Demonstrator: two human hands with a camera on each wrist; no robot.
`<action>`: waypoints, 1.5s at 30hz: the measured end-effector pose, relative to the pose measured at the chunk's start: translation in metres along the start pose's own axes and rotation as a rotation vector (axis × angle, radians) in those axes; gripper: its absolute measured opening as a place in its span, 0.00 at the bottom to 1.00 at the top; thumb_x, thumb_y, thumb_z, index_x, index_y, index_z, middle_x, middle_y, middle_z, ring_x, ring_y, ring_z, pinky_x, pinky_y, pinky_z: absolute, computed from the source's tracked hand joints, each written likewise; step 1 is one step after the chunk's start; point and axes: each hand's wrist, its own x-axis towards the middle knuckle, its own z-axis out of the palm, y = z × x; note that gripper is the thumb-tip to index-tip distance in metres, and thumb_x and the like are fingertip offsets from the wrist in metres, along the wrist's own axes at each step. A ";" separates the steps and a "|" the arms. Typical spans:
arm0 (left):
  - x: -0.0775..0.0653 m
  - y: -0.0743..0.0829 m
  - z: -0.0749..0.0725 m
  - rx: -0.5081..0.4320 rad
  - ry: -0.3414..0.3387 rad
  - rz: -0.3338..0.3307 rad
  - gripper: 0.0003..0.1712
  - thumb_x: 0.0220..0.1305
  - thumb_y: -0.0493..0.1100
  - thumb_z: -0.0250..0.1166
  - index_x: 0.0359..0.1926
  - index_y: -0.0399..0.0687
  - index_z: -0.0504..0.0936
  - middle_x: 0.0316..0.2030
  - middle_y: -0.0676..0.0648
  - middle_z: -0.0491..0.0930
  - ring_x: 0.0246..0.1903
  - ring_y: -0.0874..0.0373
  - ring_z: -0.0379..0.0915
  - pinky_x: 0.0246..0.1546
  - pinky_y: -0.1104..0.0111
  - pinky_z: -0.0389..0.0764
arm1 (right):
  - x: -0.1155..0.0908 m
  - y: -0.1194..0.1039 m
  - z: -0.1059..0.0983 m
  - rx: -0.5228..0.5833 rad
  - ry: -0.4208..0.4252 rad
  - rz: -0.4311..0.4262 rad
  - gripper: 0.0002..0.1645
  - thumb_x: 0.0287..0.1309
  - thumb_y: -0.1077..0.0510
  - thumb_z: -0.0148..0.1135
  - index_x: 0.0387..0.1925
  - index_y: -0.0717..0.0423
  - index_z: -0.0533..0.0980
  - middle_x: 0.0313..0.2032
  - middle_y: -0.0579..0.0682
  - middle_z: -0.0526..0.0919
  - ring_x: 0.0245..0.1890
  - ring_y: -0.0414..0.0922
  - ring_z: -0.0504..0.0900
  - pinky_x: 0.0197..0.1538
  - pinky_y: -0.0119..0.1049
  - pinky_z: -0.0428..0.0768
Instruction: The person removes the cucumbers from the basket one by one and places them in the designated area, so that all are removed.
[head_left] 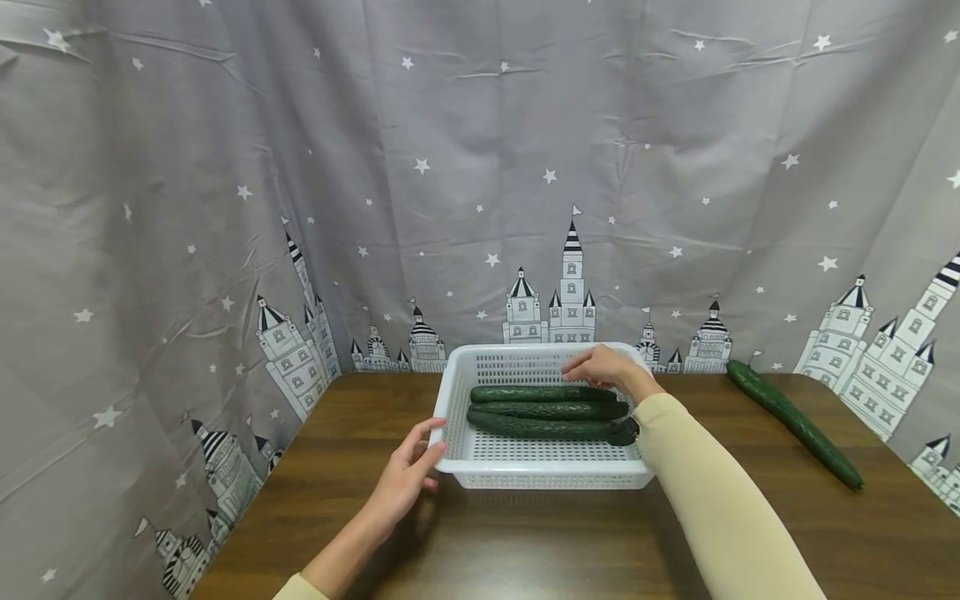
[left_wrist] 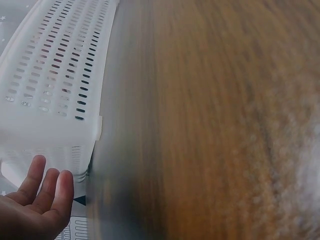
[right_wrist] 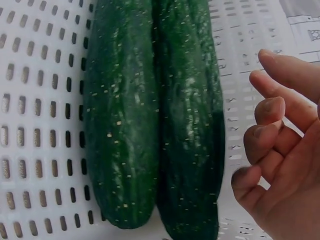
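A white perforated plastic basket (head_left: 540, 468) stands on the table, with three dark green cucumbers (head_left: 532, 427) lying side by side across its floor. My left hand (head_left: 405, 481) grips the basket's left rim near the front corner, thumb on the rim. In the left wrist view three fingers (left_wrist: 61, 197) reach up beside the basket's end wall. Over the back right part of the basket hovers my right hand (head_left: 606, 367), its fingers loosely bent and holding nothing. The right wrist view has it beside the cucumbers (right_wrist: 122, 115), with a gap between.
Another cucumber (head_left: 795, 423) lies slantwise on the brown wooden table (head_left: 540, 542), right of the basket. A grey curtain (head_left: 465, 167) with stars and castles hangs right behind the table and along its left side.
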 end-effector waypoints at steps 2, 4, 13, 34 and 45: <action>0.000 0.000 0.000 0.000 -0.002 0.000 0.23 0.74 0.47 0.60 0.67 0.57 0.71 0.48 0.38 0.81 0.40 0.54 0.77 0.36 0.59 0.81 | 0.000 0.002 0.001 -0.006 0.012 0.005 0.23 0.61 0.55 0.69 0.56 0.59 0.81 0.15 0.43 0.71 0.15 0.37 0.63 0.20 0.31 0.59; 0.000 0.000 0.001 -0.002 -0.003 0.001 0.23 0.74 0.47 0.60 0.67 0.57 0.71 0.47 0.38 0.81 0.40 0.54 0.76 0.36 0.59 0.81 | 0.000 0.003 0.003 0.002 0.026 0.007 0.23 0.60 0.56 0.69 0.55 0.60 0.82 0.16 0.43 0.72 0.17 0.37 0.64 0.21 0.30 0.60; 0.000 -0.001 0.000 0.004 0.003 0.004 0.23 0.74 0.46 0.60 0.67 0.57 0.72 0.45 0.39 0.81 0.40 0.55 0.76 0.37 0.58 0.81 | -0.001 0.005 0.013 -0.025 0.019 -0.014 0.20 0.61 0.58 0.69 0.53 0.62 0.83 0.22 0.42 0.76 0.21 0.37 0.65 0.29 0.32 0.67; -0.003 0.001 0.001 0.010 0.006 -0.001 0.23 0.74 0.46 0.59 0.67 0.56 0.71 0.44 0.38 0.81 0.40 0.55 0.76 0.38 0.59 0.80 | 0.003 0.015 0.018 -0.199 0.036 -0.015 0.18 0.48 0.56 0.77 0.42 0.58 0.88 0.51 0.55 0.87 0.58 0.54 0.80 0.63 0.47 0.75; 0.000 -0.002 0.002 0.004 0.007 0.020 0.23 0.73 0.46 0.60 0.67 0.56 0.71 0.45 0.39 0.81 0.39 0.55 0.76 0.36 0.60 0.80 | 0.003 0.016 0.018 -0.151 -0.022 -0.005 0.23 0.45 0.58 0.78 0.46 0.62 0.86 0.51 0.57 0.87 0.55 0.54 0.82 0.61 0.48 0.78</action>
